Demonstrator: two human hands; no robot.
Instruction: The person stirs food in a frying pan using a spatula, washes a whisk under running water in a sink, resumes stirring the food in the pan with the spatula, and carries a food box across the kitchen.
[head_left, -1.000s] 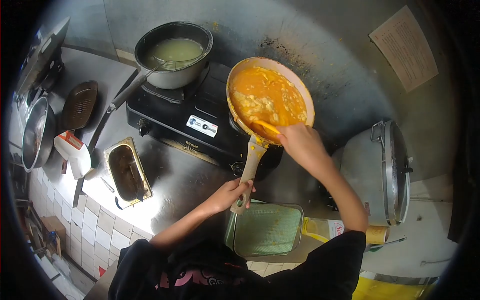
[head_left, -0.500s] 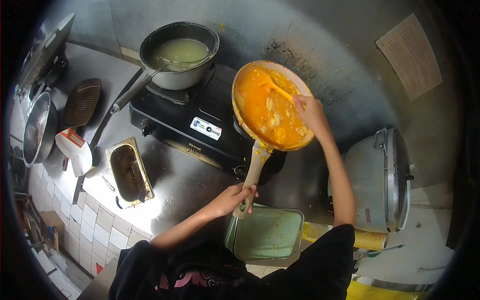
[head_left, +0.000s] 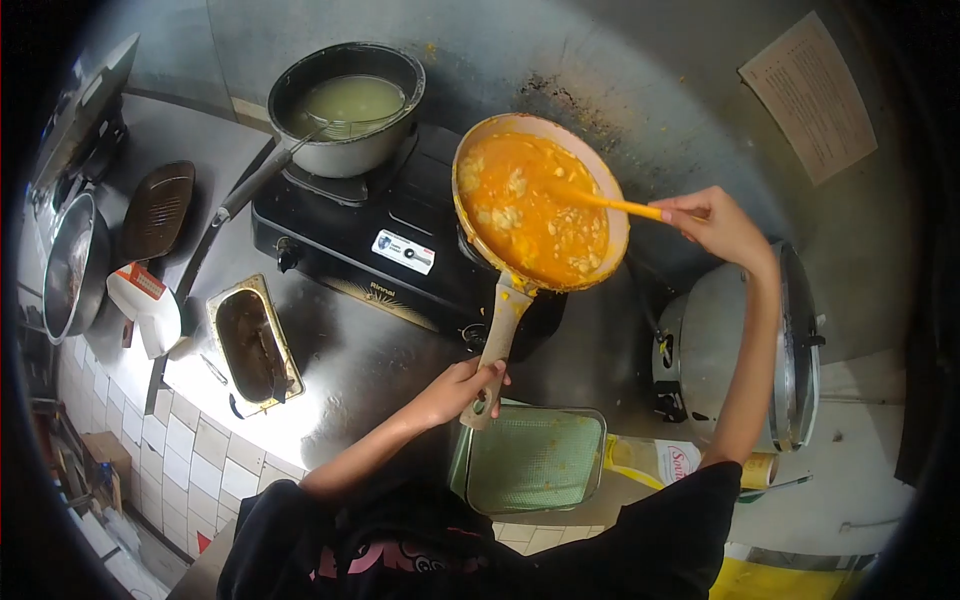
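My left hand [head_left: 463, 392] is closed round the beige handle of a frying pan [head_left: 508, 325], near its end. The pan sits over the right burner of a black gas stove [head_left: 350, 265]. Inside it lies an orange, egg-like mixture [head_left: 530, 225] with pale yellow curds. My right hand [head_left: 715, 228] grips the end of an orange spatula [head_left: 630, 207], whose head is sunk in the mixture and hidden there. On the left burner stands a dark pot [head_left: 345, 157] of cloudy yellowish liquid, a long-handled strainer [head_left: 300, 140] resting across its rim.
A metal container [head_left: 254, 345] with dark residue sits left of the stove. Below the pan handle is a green-lined basket [head_left: 535, 460]. To the right stands a large lidded pot [head_left: 735, 340]. A steel bowl [head_left: 75, 265] and a brown grill plate [head_left: 160, 210] are at far left.
My right hand has moved right, away from the pan's middle, and the spatula now lies more level across the right rim. My left hand keeps its hold on the handle.
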